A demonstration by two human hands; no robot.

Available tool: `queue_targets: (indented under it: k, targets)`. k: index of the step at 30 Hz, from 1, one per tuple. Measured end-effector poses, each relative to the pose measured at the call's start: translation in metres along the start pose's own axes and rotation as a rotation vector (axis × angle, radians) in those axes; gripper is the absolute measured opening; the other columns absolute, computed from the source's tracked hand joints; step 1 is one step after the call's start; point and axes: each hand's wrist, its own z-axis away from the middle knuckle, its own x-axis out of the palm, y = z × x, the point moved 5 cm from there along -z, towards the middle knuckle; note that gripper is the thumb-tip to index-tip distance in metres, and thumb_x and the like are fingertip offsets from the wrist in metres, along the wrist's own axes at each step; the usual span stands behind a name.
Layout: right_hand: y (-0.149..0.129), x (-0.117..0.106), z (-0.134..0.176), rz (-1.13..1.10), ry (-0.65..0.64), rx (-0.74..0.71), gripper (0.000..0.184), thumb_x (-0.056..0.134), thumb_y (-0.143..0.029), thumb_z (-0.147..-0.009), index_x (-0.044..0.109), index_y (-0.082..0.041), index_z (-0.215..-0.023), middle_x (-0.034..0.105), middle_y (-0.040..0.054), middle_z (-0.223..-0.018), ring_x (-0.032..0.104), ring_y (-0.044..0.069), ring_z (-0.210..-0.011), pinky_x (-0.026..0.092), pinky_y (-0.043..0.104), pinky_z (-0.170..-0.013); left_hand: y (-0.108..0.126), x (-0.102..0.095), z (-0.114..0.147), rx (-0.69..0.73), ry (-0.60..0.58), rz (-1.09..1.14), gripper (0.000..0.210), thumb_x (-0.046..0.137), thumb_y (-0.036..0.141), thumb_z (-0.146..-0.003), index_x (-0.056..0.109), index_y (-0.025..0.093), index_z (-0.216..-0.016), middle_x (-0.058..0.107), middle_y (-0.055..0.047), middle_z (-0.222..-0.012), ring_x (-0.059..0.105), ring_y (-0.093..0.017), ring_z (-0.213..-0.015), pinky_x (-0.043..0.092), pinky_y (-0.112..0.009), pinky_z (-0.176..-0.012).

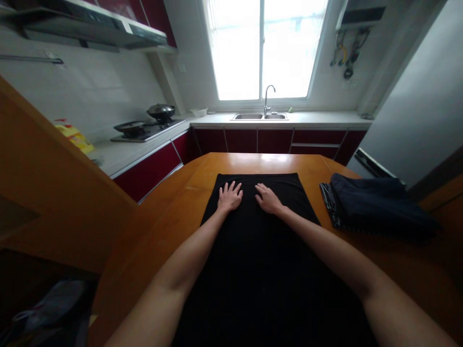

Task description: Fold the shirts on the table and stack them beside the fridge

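Note:
A piece of black cloth point(260, 250), perhaps a garment, lies spread on the wooden table point(162, 212), its far edge nearly straight. My left hand point(230, 197) rests flat near the cloth's far left corner with fingers spread. To the right of it, my right hand point(267, 198) lies palm down on the same cloth, fingers stretched out and closer together. Neither hand holds anything. A few slight wrinkles run along the far edge, beyond my fingertips. The near part of the cloth runs out of view below, between my forearms.
A stack of folded dark clothes point(376, 205) sits on the table at the right. Beyond the table stand a counter with a sink point(249, 116), a stove point(152, 130) with two pans, and a yellow bottle point(74, 137). A fridge point(412, 106) is at the right.

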Motion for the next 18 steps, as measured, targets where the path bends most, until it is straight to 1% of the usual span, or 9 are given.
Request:
queue_targets:
  k: [2, 4, 6, 9, 12, 13, 15, 17, 18]
  targets:
    - [-0.028, 0.017, 0.013, -0.062, -0.063, -0.177, 0.056, 0.043, -0.04, -0.1, 0.043, -0.022, -0.153, 0.041, 0.0058, -0.16, 0.031, 0.017, -0.149, 0.023, 0.034, -0.121, 0.0, 0.001, -0.001, 0.0, -0.001, -0.002, 0.059, 0.024, 0.052, -0.102, 0.033, 0.035, -0.158, 0.024, 0.0, -0.167, 0.017, -0.033, -0.154, 0.015, -0.058, -0.122]
    - [-0.026, 0.022, 0.023, -0.086, -0.106, -0.234, 0.061, 0.038, -0.046, -0.102, 0.039, -0.016, -0.155, 0.033, 0.0104, -0.163, 0.025, 0.02, -0.152, 0.017, 0.039, -0.123, 0.0, 0.002, -0.001, 0.002, -0.003, -0.002, 0.059, 0.024, 0.053, -0.102, 0.033, 0.036, -0.158, 0.023, 0.001, -0.167, 0.016, -0.033, -0.154, 0.015, -0.058, -0.122]
    - [0.005, 0.018, 0.026, -0.049, -0.138, -0.152, 0.066, 0.033, -0.05, -0.103, 0.037, -0.012, -0.156, 0.028, 0.0132, -0.165, 0.021, 0.023, -0.154, 0.014, 0.044, -0.124, 0.0, 0.003, -0.001, 0.005, -0.003, 0.002, 0.059, 0.023, 0.054, -0.102, 0.033, 0.036, -0.158, 0.023, 0.001, -0.167, 0.016, -0.033, -0.154, 0.015, -0.058, -0.122]
    - [0.076, -0.002, 0.023, 0.063, -0.188, 0.064, 0.066, 0.029, -0.05, -0.103, 0.032, -0.012, -0.158, 0.021, 0.0116, -0.167, 0.016, 0.023, -0.155, 0.013, 0.045, -0.124, 0.0, 0.002, -0.001, 0.005, -0.005, 0.005, 0.06, 0.023, 0.055, -0.102, 0.033, 0.035, -0.158, 0.024, 0.0, -0.167, 0.016, -0.034, -0.154, 0.015, -0.059, -0.122]
    - [0.134, -0.028, 0.022, 0.148, -0.199, 0.252, 0.064, 0.029, -0.045, -0.104, 0.032, -0.011, -0.158, 0.023, 0.0122, -0.166, 0.018, 0.022, -0.154, 0.015, 0.043, -0.123, 0.0, -0.001, -0.001, 0.003, -0.006, 0.011, 0.061, 0.023, 0.055, -0.101, 0.035, 0.034, -0.157, 0.025, -0.001, -0.167, 0.017, -0.035, -0.154, 0.015, -0.059, -0.121]
    - [0.144, -0.036, 0.021, 0.164, -0.191, 0.291, 0.063, 0.03, -0.043, -0.104, 0.033, -0.009, -0.157, 0.025, 0.0147, -0.165, 0.02, 0.024, -0.154, 0.015, 0.044, -0.123, 0.001, -0.001, -0.001, 0.003, -0.006, 0.014, 0.061, 0.024, 0.055, -0.101, 0.035, 0.033, -0.157, 0.025, -0.002, -0.167, 0.017, -0.035, -0.153, 0.015, -0.059, -0.121]
    - [0.147, -0.048, 0.02, 0.19, -0.152, 0.351, 0.063, 0.031, -0.036, -0.103, 0.033, -0.001, -0.155, 0.026, 0.0231, -0.163, 0.02, 0.03, -0.153, 0.011, 0.051, -0.123, 0.002, -0.003, 0.0, 0.005, -0.005, 0.018, 0.061, 0.024, 0.054, -0.101, 0.035, 0.032, -0.157, 0.025, -0.002, -0.167, 0.017, -0.036, -0.153, 0.016, -0.06, -0.121]
    - [0.131, -0.05, 0.016, 0.214, -0.096, 0.384, 0.062, 0.029, -0.028, -0.102, 0.03, 0.006, -0.154, 0.022, 0.0297, -0.162, 0.015, 0.035, -0.153, 0.005, 0.058, -0.121, 0.002, -0.004, 0.0, 0.007, -0.005, 0.019, 0.061, 0.024, 0.054, -0.101, 0.035, 0.032, -0.157, 0.025, -0.003, -0.167, 0.018, -0.036, -0.153, 0.016, -0.06, -0.121]
    - [0.115, -0.046, 0.013, 0.217, -0.075, 0.373, 0.062, 0.028, -0.026, -0.101, 0.028, 0.007, -0.154, 0.019, 0.0301, -0.163, 0.012, 0.035, -0.154, 0.003, 0.058, -0.121, 0.003, -0.004, 0.001, 0.007, -0.005, 0.018, 0.061, 0.024, 0.054, -0.101, 0.035, 0.032, -0.157, 0.025, -0.003, -0.167, 0.018, -0.036, -0.153, 0.016, -0.06, -0.121]
